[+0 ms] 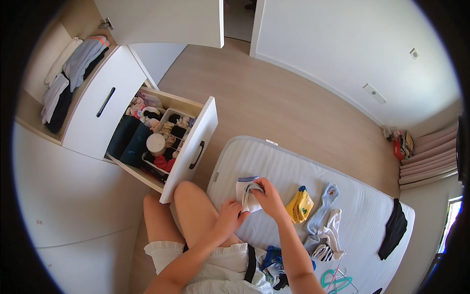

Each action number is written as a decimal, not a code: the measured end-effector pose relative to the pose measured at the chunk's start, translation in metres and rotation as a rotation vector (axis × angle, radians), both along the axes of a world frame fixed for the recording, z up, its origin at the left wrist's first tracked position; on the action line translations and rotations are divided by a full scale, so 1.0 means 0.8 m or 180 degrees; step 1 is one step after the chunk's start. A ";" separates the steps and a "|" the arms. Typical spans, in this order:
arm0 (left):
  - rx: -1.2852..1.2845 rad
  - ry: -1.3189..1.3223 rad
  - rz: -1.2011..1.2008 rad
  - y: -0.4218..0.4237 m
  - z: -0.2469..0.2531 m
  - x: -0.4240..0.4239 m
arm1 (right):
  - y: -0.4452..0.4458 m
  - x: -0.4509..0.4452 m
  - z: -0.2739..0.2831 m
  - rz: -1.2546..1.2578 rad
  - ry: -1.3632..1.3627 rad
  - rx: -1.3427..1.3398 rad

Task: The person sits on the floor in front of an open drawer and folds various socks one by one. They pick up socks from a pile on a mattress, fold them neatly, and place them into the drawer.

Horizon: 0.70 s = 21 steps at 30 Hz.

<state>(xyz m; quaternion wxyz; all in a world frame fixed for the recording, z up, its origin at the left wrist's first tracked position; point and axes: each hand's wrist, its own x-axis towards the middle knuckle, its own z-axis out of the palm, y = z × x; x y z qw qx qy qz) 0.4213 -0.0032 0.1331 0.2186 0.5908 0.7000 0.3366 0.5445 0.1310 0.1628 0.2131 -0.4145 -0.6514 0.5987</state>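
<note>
On the mattress before me lies a pair of white socks (241,189) with blue bands at the cuff. My right hand (268,196) pinches the grey-blue folded edge of the upper sock. At its lower end, my left hand (231,217) grips the white fabric between thumb and fingers. To the right rest folded yellow socks (300,206) with a dark blue part on top. Beyond them a light blue sock (322,207) is stretched out, beside a crumpled white sock (334,224). The undersides of the held socks are hidden.
An open drawer (209,126) juts out at the left, holding sorted socks and clothes. Above it an open cabinet door (165,22) hangs. Teal hangers (336,281), a bundle of blue clothing (272,257) and a black garment (393,229) lie on the mattress (361,217).
</note>
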 end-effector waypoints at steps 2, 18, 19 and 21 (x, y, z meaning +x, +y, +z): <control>-0.0360 -0.0136 0.0246 -0.005 -0.006 0.003 | 0.008 -0.007 -0.009 -0.0075 -0.0117 -0.0416; -0.0705 -0.0806 0.0937 -0.007 0.002 0.006 | 0.031 -0.028 -0.003 -0.0303 0.0473 -0.1065; -0.0674 -0.0837 0.0963 -0.007 0.002 0.006 | 0.031 -0.027 -0.007 -0.0259 0.0461 -0.0911; -0.0615 -0.0902 0.1012 -0.006 0.001 0.007 | 0.030 -0.026 -0.018 -0.0172 0.0434 -0.0605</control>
